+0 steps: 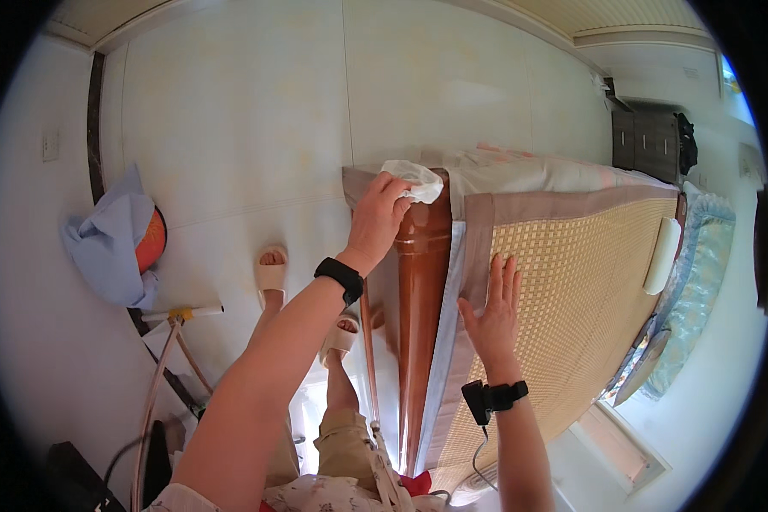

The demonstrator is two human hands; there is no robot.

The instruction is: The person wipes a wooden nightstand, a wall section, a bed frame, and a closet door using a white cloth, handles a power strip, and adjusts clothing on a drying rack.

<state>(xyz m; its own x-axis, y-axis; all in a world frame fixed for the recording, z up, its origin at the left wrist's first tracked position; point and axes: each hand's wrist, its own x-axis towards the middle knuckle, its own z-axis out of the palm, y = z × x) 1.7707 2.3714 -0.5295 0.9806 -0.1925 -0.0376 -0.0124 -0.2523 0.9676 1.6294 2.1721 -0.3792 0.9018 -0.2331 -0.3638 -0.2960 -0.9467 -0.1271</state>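
Pale floor (239,111) spreads ahead of the left fingertips, while a bordered woven mat (572,256) stretches away to their right. Bent together, the fingers of the left hand (373,229) clamp a crumpled white cloth (421,181), which juts just past them over the far end of the brown wooden bed frame (423,294). Nearer the body and to the right of those fingers, the right hand (493,326) is empty, its thumb and fingers spread over the mat's edge; whether it bears weight is unclear. For even contact, the cloth seems best folded into a flat pad, pressed lightly by the fingertips and kept to the wood's curve. Its underside and the left palm are hidden. Far left of both hands, blue fabric (110,239) covers part of an orange object (151,243), making its kind hard to tell.
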